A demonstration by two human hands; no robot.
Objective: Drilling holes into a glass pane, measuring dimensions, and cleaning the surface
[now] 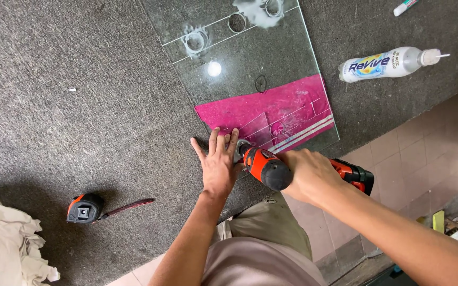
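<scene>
Right grip (307,175) clenched round orange drill (271,168), long axis pointing ten o'clock at glass pane (271,58); left grip (218,161) released, flat beside bit.

Even daylight, glare spot on glass sheet (250,58), sharp focus

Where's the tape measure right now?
The tape measure lies on the grey mat at lower left of the head view, left of the left hand, beside the white cloth.
</scene>
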